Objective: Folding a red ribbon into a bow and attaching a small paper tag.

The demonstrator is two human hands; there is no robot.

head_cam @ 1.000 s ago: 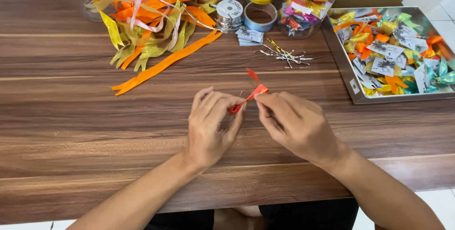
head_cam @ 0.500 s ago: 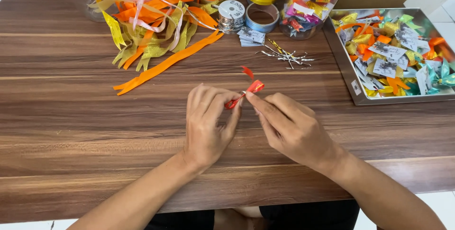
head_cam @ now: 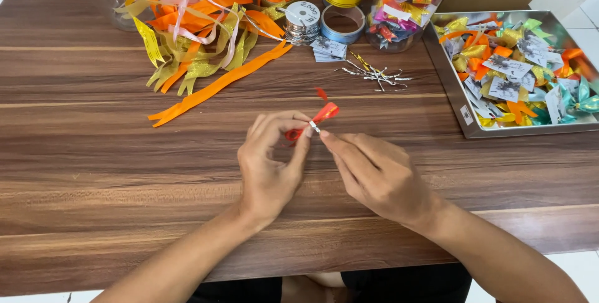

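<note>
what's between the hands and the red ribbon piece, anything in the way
Nothing visible: the left hand and right hand both already pinch the red ribbon piece directly at its middle, above the wooden table.

Heap of orange and yellow ribbons, tape rolls, metal tray of bows on wooden table.

Single head view, looking steeply down, close over table.
</note>
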